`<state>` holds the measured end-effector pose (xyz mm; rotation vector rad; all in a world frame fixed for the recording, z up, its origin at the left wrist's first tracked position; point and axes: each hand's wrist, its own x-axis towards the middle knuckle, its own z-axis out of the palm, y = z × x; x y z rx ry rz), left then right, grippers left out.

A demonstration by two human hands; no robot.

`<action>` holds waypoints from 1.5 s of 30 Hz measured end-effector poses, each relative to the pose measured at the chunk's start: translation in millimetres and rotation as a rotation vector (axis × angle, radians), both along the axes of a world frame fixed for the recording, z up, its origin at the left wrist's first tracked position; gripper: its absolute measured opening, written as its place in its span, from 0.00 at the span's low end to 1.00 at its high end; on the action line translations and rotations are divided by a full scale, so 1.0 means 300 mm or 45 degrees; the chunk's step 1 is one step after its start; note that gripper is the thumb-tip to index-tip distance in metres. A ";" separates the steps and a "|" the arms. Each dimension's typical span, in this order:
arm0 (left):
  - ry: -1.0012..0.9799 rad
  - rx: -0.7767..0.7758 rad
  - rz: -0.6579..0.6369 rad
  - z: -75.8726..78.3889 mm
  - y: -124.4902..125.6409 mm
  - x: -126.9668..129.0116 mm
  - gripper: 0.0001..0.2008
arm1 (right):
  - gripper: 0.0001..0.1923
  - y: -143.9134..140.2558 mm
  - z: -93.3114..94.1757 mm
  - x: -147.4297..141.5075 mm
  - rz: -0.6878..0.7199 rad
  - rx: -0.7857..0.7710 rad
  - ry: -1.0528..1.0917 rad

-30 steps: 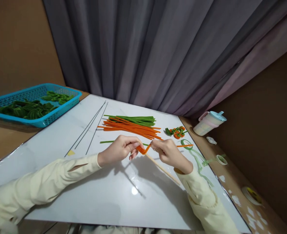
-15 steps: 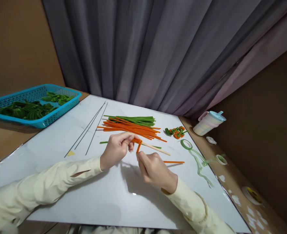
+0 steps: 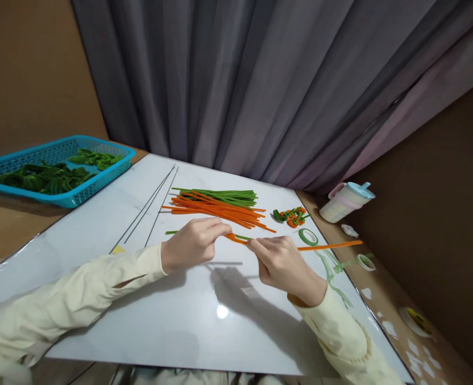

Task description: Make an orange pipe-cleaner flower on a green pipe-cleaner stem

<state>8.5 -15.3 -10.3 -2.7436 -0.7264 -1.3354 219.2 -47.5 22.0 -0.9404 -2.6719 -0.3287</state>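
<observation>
My left hand [image 3: 192, 243] is closed in a pinch on the wound end of an orange pipe cleaner [image 3: 333, 246], held above the white table. My right hand [image 3: 287, 267] pinches the same pipe cleaner a little further along, and its straight tail sticks out to the right past my knuckles. Between the fingertips a short orange stretch shows. The pale wooden stick is out of sight now. Behind the hands a green pipe cleaner [image 3: 171, 232] lies partly covered. Further back are a heap of orange pipe cleaners [image 3: 220, 209] and a bundle of green ones [image 3: 236, 198].
Thin dark wires [image 3: 142, 206] and a yellow piece [image 3: 118, 249] lie at left, near a blue basket [image 3: 74, 200] of green pieces. To the right are small orange-green pieces [image 3: 292, 216], green tape [image 3: 309, 237], a white tape roll [image 3: 365, 262], paper scraps and a cup [image 3: 344, 203].
My right hand has moved right and up, drawing the orange pipe cleaner out straight. The wooden stick that showed beside the orange winding is no longer visible. My left hand keeps its pinch.
</observation>
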 end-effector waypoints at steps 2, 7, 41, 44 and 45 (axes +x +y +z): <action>0.002 -0.133 -0.096 0.028 -0.001 -0.003 0.19 | 0.10 0.013 0.008 0.006 0.004 0.074 -0.017; -0.061 -0.669 -0.306 0.086 -0.013 -0.010 0.14 | 0.13 0.045 0.009 0.011 0.118 -0.064 0.149; 0.295 0.183 0.054 0.048 -0.077 0.009 0.18 | 0.12 -0.042 -0.026 -0.055 0.088 0.456 -0.165; 0.235 -0.021 -0.081 0.075 -0.069 -0.001 0.18 | 0.12 -0.034 -0.006 -0.039 0.168 0.329 -0.091; 0.200 -0.100 -0.140 0.083 -0.066 -0.003 0.17 | 0.12 -0.031 0.001 -0.033 0.194 0.243 -0.058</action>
